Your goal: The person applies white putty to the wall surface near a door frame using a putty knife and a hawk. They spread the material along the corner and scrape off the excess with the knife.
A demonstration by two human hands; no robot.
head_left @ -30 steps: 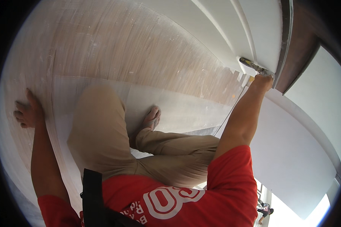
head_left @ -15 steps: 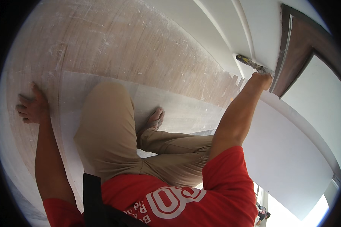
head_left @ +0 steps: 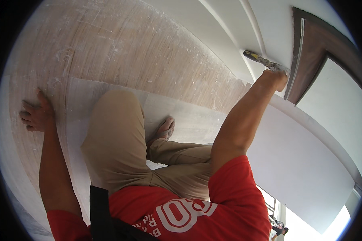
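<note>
My left hand (head_left: 39, 112) rests on the dusty wood-look floor at the far left, its fingers spread and nothing held in them. At the upper right my right arm reaches out to the wall, and my right hand (head_left: 276, 79) is closed round a putty knife (head_left: 258, 59). Its black and yellow handle sticks out to the left of the fist, along the white moulded wall panel. The blade end is mostly hidden by my hand. Right beside that hand stands the edge of a dark brown frame (head_left: 303, 60).
White dust and small crumbs lie on the floor (head_left: 120, 52). Raised moulding (head_left: 251, 22) runs along the white wall (head_left: 213, 32). My bent legs and sandalled foot (head_left: 165, 127) are between my arms. Another person (head_left: 278, 231) is far off at the lower right.
My right hand and the putty knife have shifted slightly left and up, with the whole view shifting a little too. My left hand stays on the floor.
</note>
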